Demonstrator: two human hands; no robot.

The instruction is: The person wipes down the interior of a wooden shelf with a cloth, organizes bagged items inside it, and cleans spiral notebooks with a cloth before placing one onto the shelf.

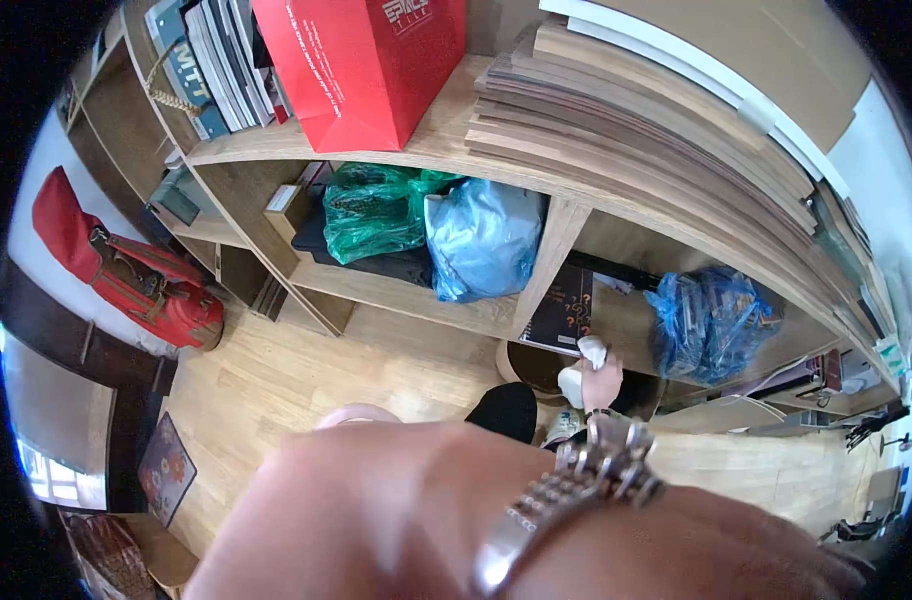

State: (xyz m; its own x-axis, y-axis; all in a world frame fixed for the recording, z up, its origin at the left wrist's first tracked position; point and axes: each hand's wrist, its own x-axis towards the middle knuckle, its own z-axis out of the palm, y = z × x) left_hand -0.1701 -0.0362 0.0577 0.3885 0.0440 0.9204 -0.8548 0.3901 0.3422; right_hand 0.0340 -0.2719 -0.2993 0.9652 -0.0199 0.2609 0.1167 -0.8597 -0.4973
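My left forearm crosses the foreground very close to the camera, a metal-link watch band on its wrist. Beyond the band, my left hand (751, 535) runs off to the lower right; its fingers are blurred and partly cut off. Lower down by the shelf, my right hand (603, 382) is closed on a white cloth (592, 350), with a dark bracelet at the wrist. Just above this hand, a dark notebook (558, 305) with orange question marks lies in the lower compartment. Beside the hand is a round brown bin (516, 365), partly hidden by my knee.
The wooden shelf unit (416, 300) holds a green plastic bag (376, 210), a pale blue bag (484, 238) and a tied blue bag (714, 322). Atop it stand a red paper bag (366, 70) and stacked boards (626, 130). A red golf bag (136, 270) leans at left.
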